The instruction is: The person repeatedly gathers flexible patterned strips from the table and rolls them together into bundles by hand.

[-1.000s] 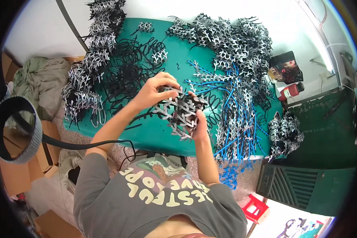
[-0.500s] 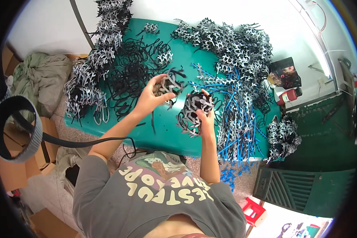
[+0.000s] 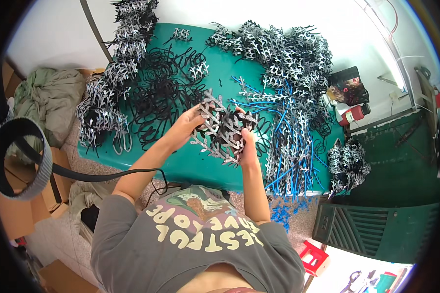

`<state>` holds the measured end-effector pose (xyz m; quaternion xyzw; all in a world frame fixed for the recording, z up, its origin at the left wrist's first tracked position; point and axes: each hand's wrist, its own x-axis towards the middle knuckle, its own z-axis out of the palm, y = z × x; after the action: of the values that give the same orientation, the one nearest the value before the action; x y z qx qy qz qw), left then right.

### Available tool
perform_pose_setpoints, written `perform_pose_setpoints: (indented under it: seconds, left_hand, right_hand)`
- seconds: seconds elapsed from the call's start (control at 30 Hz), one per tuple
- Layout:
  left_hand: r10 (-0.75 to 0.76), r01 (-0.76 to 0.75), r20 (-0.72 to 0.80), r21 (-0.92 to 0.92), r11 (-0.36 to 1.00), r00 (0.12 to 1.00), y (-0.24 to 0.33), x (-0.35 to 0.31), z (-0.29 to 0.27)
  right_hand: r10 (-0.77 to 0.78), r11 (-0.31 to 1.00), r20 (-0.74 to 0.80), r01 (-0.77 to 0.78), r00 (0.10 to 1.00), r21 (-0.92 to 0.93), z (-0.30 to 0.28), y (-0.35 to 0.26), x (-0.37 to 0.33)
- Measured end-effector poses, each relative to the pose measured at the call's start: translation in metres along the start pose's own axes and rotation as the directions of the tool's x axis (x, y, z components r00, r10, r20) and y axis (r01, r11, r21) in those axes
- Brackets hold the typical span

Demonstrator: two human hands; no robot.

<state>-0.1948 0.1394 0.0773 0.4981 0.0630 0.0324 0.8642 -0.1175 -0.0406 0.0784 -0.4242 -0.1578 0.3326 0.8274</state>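
Between my hands, above the near part of the green table, is a bundle of silver-grey and black leaf trim [image 3: 231,131], its strips of small leaves fanned out. At its left edge my left hand [image 3: 183,129] is closed on the trim, the fingertips partly hidden behind the leaves. My right hand [image 3: 248,150] grips the bundle's right side, thumb lying over the front and fingers behind. Loose black cord [image 3: 164,90] lies tangled on the table left of the bundle. Just right of my right hand, long strips of leaf trim [image 3: 291,146] lie with blue cords among them.
The green table [image 3: 200,173] carries piled leaf trim [image 3: 298,56] along its far right and another pile [image 3: 124,53] down its left side. A red bottle [image 3: 355,114] stands beyond the right edge. A black strap [image 3: 98,177] crosses at lower left. A red stool [image 3: 314,258] is below right.
My left hand has moved right and slightly down, bringing its piece of trim against the bundle in my right hand. The right hand has shifted slightly left.
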Motion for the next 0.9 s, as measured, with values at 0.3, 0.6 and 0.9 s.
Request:
perform_pose_setpoints:
  seconds: [0.3,0.6,0.9]
  left_hand:
    - [0.052,-0.055,0.038,0.102,0.993,0.998,0.008,-0.008,0.025]
    - [0.244,-0.247,0.049,0.317,0.916,0.968,-0.011,-0.001,0.034]
    - [0.133,-0.146,0.061,0.320,0.936,0.989,-0.024,0.026,0.027]
  right_hand:
    - [-0.024,0.982,-0.174,-0.009,0.984,-0.190,-0.006,0.000,-0.003]
    - [-0.180,0.931,-0.080,0.144,0.980,-0.336,0.002,-0.010,0.001]
    - [-0.185,0.908,-0.111,0.127,0.976,-0.400,-0.009,-0.015,0.009]
